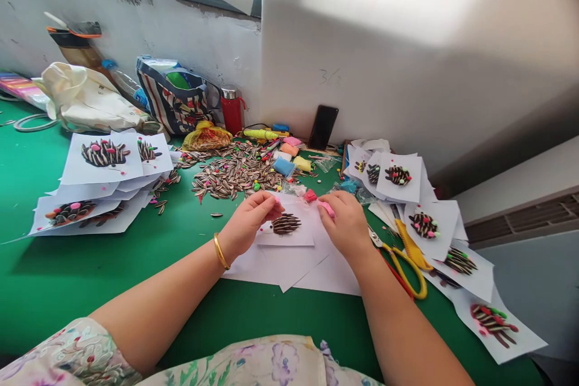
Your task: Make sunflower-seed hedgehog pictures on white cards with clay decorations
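Between my hands, a white card [289, 237] bears a hedgehog shape made of dark striped seeds [286, 224]. Over the card's upper left, my left hand [256, 217] has its fingertips pinched around a tiny bit of pink clay [277, 199]. My right hand [344, 220], to the right of the card, is closed on a larger lump of pink clay [327, 209]. A small red lump [310, 195] lies between the two hands. More white sheets [294, 268] are spread beneath the card.
Loose sunflower seeds [239, 169] cover the table's middle back. Finished cards are stacked at left [102, 160] and right [400, 178]. Yellow-handled scissors [409, 268] lie right of my right hand. Behind are a phone [323, 126], red bottle [232, 111] and striped bag [174, 96].
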